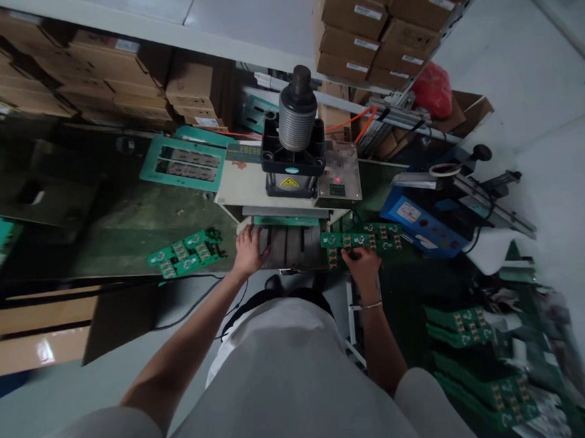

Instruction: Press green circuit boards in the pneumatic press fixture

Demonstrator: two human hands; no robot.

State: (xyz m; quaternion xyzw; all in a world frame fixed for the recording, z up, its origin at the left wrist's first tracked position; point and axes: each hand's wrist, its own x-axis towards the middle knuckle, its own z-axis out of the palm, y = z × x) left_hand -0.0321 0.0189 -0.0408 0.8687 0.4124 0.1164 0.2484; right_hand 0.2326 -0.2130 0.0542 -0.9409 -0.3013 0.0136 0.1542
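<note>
A bench press (290, 179) with a black cylinder on top stands in front of me. My left hand (249, 254) lies at the left front of its metal bed (287, 246), fingers apart and holding nothing. On the right side of the bed, my right hand (364, 264) has thumb and finger closed at the lower edge of a green circuit board (361, 238). That board carries rows of copper-coloured parts. Left of the press lie more green circuit boards (187, 253), overlapping each other. Under the press head shows a green strip (285, 220).
A blue machine (420, 220) with a tape roll (445, 169) stands right of the press. Stacked green boards (509, 390) fill the lower right. Teal frames (183, 163) lie at the back left. Cardboard boxes (354, 34) line the shelves. Cables (191, 313) hang below the bench edge.
</note>
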